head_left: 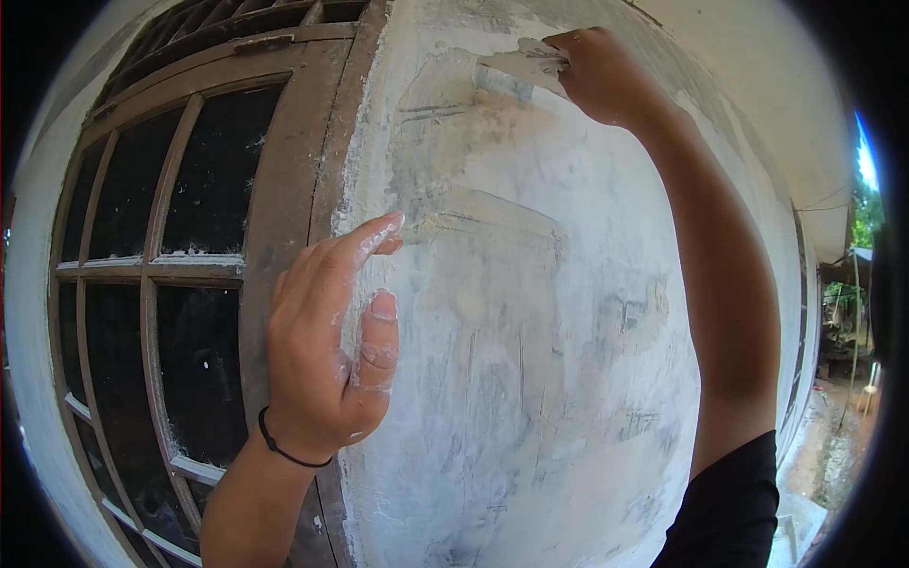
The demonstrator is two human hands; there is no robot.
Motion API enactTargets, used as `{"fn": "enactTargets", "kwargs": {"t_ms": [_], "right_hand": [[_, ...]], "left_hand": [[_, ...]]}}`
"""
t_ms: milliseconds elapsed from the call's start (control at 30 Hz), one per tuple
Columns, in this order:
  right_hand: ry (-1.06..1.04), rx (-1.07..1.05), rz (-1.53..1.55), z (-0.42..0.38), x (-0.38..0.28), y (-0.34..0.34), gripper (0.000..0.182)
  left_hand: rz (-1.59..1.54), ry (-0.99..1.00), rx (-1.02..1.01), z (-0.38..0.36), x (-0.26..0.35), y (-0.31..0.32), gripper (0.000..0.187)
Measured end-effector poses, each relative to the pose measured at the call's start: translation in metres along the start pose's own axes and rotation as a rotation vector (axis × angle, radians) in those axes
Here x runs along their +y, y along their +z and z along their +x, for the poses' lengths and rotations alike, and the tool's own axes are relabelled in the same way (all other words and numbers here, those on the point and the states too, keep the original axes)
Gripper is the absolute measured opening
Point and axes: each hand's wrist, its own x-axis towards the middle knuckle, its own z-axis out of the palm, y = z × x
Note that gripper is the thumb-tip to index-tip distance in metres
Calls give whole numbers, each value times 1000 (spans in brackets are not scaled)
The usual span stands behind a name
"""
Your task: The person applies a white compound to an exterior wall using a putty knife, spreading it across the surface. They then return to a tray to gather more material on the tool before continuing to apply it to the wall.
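Observation:
My right hand is raised high on the wall, fingers closed around a putty knife smeared with grey-white paste. The blade lies against the wall, whose surface is patchy with white and grey filler. Lower down, my left hand is held up with thumb and fingers apart and nothing between them. White paste coats its thumb and index finger, and a thin black band circles its wrist. That hand overlaps the edge of the brown door frame in this view.
A brown wooden door or window with dark glass panes fills the left side. Paste marks its bars. Overhead on the right runs a pale eave. Trees and bare ground show at the far right.

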Motion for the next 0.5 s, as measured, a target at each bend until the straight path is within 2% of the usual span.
{"fn": "enactTargets", "kwargs": {"t_ms": [33,167,233,267,333,433,467,500], "right_hand": [[93,7,35,3,-2,0,40],[92,64,9,12,-7,14,41],[146,-187,6,9,-22,10,42],[144,-189,9,7,-21,15,42],[-91,-80,-56,-1,-13,27,42],[-179,-63,-109,-5,-4,22,41],[-180,-67,-110,-6,-3,17,41],[-40,-56,-16,-8,-5,5,41]], "left_hand": [[11,13,-1,0,0,0,36],[25,33,-9,1,0,1,37],[27,36,-9,-1,0,1,37],[25,40,-4,-2,-1,1,36],[58,54,-34,-5,-5,-2,38],[98,58,-68,-6,-6,-7,41],[108,49,-75,-6,-5,-8,40],[105,46,-75,-6,-5,-8,40]]}}
